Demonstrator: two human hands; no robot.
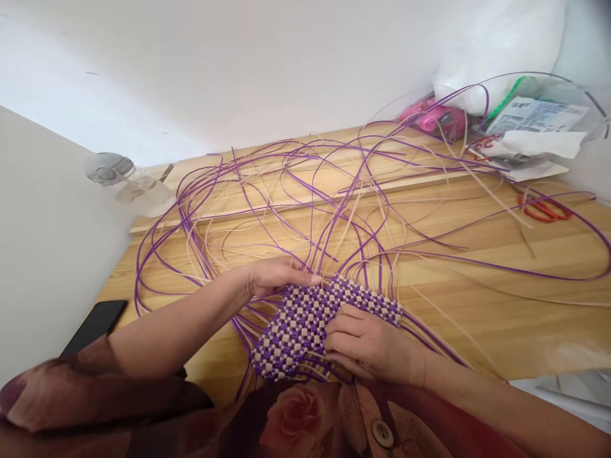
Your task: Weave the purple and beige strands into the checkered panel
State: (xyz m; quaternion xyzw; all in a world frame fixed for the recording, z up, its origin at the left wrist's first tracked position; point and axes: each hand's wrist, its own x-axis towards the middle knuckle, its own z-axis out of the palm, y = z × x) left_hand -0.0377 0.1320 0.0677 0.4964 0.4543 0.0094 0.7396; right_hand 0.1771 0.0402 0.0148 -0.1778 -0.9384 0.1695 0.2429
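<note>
Floral shirt (296, 420), left fingers (298, 276) pinching checkered weave (305, 315), right fingers (344, 326) curled closed on it, wooden table (525, 331), wall (238, 63)

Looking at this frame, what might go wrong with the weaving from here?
The long purple strands loop across one another, so they could tangle when pulled. Some run close by the red scissors and might snag. The right hand covers part of the woven panel, possibly hiding a slip.

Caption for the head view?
Two hands on a purple-and-cream woven piece, loose strands fanning across a wooden table.
</note>
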